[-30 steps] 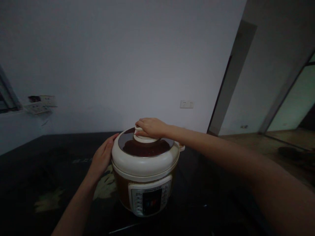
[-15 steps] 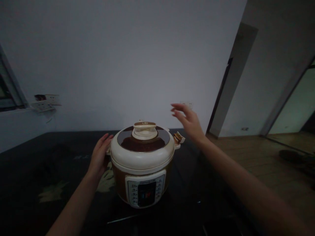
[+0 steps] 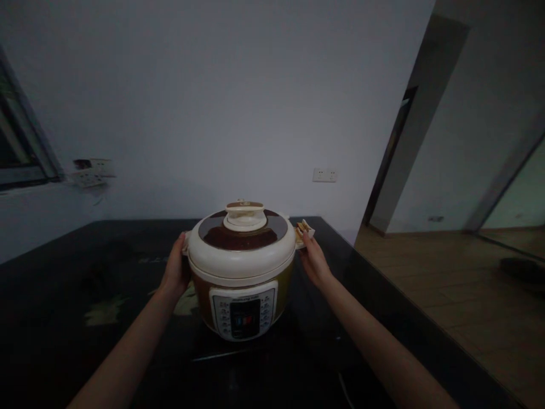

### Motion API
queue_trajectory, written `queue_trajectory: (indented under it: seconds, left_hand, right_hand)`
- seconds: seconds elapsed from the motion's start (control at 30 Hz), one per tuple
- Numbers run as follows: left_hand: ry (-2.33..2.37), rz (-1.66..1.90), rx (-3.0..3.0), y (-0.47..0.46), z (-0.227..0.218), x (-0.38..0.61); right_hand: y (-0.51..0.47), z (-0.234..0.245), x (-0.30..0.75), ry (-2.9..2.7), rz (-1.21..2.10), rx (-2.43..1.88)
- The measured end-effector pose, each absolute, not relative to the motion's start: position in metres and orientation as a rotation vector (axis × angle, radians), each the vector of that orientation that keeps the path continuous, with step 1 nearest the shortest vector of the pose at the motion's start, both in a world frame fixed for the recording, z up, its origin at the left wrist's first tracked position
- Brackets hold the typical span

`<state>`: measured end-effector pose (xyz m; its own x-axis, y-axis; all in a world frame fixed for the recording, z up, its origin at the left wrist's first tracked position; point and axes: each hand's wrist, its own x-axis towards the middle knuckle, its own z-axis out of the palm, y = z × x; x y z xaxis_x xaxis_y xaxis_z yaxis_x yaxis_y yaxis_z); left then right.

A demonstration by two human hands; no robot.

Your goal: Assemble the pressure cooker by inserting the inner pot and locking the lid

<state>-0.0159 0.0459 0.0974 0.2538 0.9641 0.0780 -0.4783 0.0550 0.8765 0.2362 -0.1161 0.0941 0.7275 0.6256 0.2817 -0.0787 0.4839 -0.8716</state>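
Note:
An electric pressure cooker (image 3: 240,267), cream and brown with a knobbed lid, stands upright on a dark glossy table, its control panel (image 3: 244,312) facing me. My left hand (image 3: 174,270) is wrapped round the cooker's left side handle, with the fingertips partly hidden behind it. On the other side, my right hand (image 3: 314,261) grips the right side handle (image 3: 300,237), thumb on top and fingers beneath. A small hinged cream-and-brown piece (image 3: 307,229) sticks up above that handle. The lid (image 3: 242,238) sits on the cooker.
Pale leaf patterns mark the dark tabletop (image 3: 140,341) on the left. Behind it rises a plain wall with a double socket (image 3: 325,175). More sockets (image 3: 94,172) hang near a window at the left. Wooden floor (image 3: 447,278) lies beyond the table's right edge.
My right hand has come down from the air onto the right handle. My left hand stays at the left handle. The view has shifted slightly.

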Motion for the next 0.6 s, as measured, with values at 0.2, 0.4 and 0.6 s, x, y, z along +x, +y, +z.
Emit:
queue_trajectory:
  seconds: [0.2, 0.4, 0.6]
  left_hand:
    - [0.645, 1.324, 0.981, 0.047, 0.101, -0.008]
    - [0.633, 1.269, 0.912, 0.039, 0.111, -0.006]
    - [0.635, 1.243, 0.880, 0.033, 0.114, -0.005]
  right_hand:
    - [-0.095, 0.095, 0.227, -0.530, 0.469, -0.883]
    - [-0.073, 0.092, 0.227, -0.302, 0.393, -0.906]
    - [-0.070, 0.094, 0.230, -0.258, 0.414, -0.890]
